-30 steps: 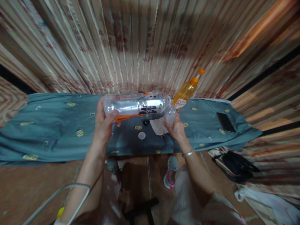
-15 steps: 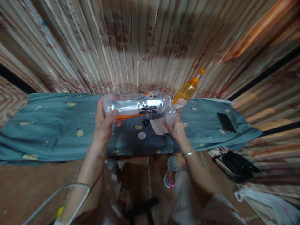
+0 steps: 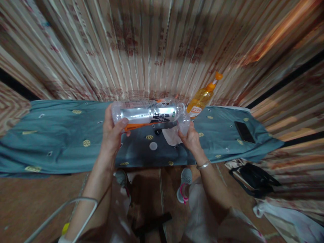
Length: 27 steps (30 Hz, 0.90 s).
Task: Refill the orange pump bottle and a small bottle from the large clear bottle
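Note:
My left hand (image 3: 113,130) is wrapped round the base end of a large clear plastic bottle (image 3: 145,114) with a silver and orange label. The bottle lies nearly level in the air, its neck pointing right. In my right hand (image 3: 191,136) is a small clear plastic container (image 3: 184,123), held upright-tilted with its top against the large bottle's mouth. Whether liquid runs between them I cannot tell. Below, on the cloth, are a white tissue (image 3: 170,136), a small black object (image 3: 158,132) and a round white cap (image 3: 153,146).
An orange pump bottle (image 3: 201,99) stands just behind my right hand. A dark phone (image 3: 244,132) lies at the right on the teal tablecloth (image 3: 63,135). Striped curtains (image 3: 152,44) hang behind the table. A black bag (image 3: 255,179) is low at the right, beside the table.

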Each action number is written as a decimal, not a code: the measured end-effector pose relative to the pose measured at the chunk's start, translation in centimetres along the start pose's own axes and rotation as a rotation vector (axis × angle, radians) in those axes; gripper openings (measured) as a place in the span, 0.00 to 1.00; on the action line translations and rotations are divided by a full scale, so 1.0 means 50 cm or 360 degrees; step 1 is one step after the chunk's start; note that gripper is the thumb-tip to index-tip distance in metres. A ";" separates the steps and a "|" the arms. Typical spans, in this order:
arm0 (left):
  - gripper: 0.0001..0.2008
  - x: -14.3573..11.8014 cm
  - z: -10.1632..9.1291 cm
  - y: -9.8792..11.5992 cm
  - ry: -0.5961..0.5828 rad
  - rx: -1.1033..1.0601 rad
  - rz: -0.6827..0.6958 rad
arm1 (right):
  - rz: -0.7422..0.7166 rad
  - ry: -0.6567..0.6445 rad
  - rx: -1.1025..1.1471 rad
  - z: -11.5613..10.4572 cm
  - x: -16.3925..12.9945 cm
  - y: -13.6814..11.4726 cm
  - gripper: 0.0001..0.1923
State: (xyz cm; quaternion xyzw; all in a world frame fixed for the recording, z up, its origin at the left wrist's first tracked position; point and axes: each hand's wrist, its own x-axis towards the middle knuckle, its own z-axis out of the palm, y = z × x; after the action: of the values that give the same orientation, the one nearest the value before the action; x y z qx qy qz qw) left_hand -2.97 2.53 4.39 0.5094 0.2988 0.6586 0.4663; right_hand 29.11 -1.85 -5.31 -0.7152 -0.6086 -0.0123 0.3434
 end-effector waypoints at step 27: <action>0.32 0.002 -0.003 -0.004 -0.0072 -0.0002 0.0019 | -0.0009 0.0003 0.0005 -0.003 -0.001 -0.004 0.37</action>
State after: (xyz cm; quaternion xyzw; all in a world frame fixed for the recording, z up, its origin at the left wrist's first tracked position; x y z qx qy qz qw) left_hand -3.07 2.74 4.20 0.5256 0.2848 0.6498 0.4694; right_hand 28.97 -1.97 -5.13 -0.7129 -0.6103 -0.0131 0.3452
